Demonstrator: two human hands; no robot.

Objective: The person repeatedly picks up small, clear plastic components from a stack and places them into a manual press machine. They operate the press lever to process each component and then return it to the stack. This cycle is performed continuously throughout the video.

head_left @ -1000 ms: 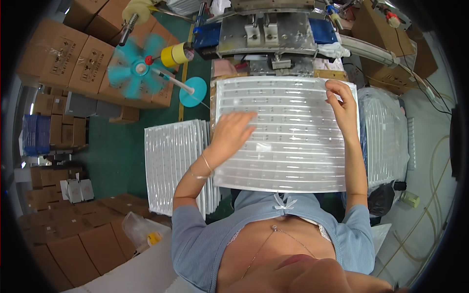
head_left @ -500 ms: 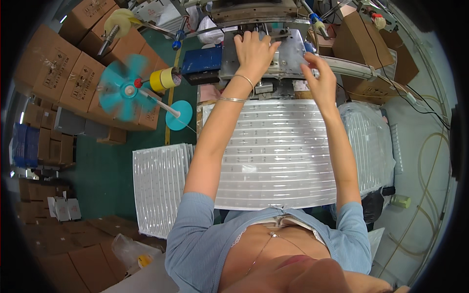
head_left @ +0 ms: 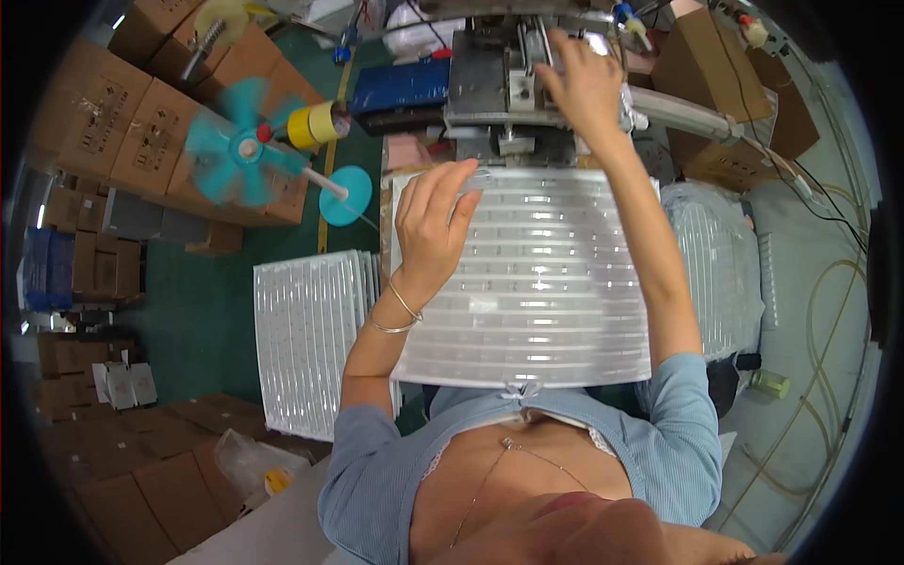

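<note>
My left hand (head_left: 433, 226) is over the left part of a large white ribbed tray (head_left: 527, 325). Its thumb and forefinger hold a small clear piece (head_left: 482, 179), whose exact kind I cannot make out. My right hand (head_left: 589, 89) reaches to the right side of a metal machine fixture (head_left: 476, 80), thumb and fingers apart, with no held object visible. A small metal block (head_left: 521, 94) sits beside its thumb. The tray spans the space between my body and the machine, and its rows carry small clear pieces.
Left of the machine is a blue box (head_left: 400, 85). A teal fan (head_left: 247, 148) stands farther left, near stacked cartons (head_left: 104, 122). More ribbed trays (head_left: 301, 348) lie at lower left; a plastic-wrapped stack (head_left: 711, 273) is at right. A white hose (head_left: 683, 118) runs from the machine.
My left hand has drawn back from the machine to above the tray with a clear piece. My right hand has moved forward and slightly left onto the fixture. The view has shifted slightly.
</note>
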